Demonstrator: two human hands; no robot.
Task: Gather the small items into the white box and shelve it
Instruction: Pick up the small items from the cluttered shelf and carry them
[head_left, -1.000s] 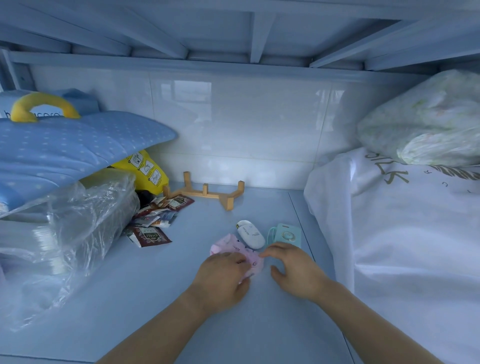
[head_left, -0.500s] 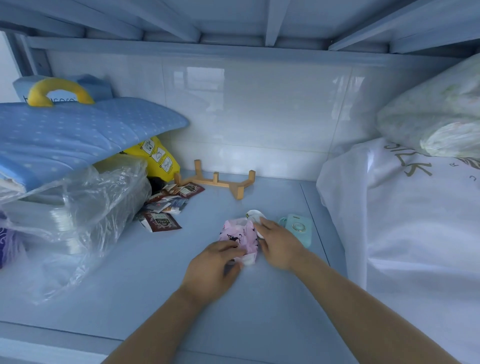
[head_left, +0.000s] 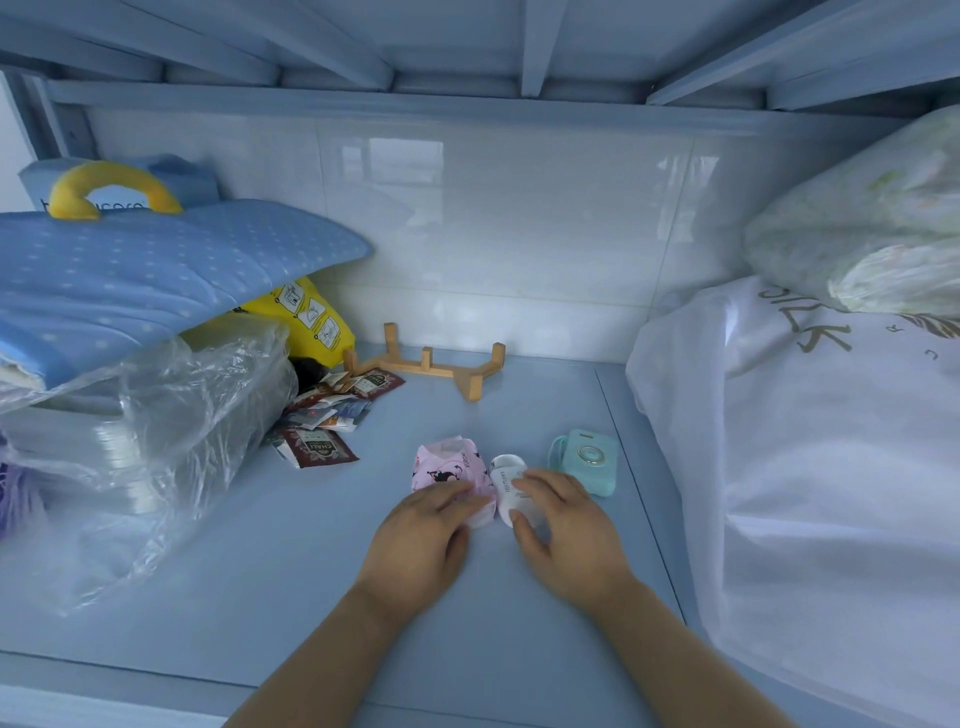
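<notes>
Pink packet (head_left: 451, 470) under left hand (head_left: 423, 540); right hand (head_left: 563, 525) seemingly grips white case (head_left: 511, 486).

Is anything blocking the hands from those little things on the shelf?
No. The left hand already touches the pink printed packet, and the right hand grips the small white oval case.

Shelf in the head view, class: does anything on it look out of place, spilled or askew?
Yes. The tea sachets lie scattered in a loose, overlapping heap beside the plastic-wrapped stack, not lined up. The wooden rack sits at an angle to the back wall.
</notes>
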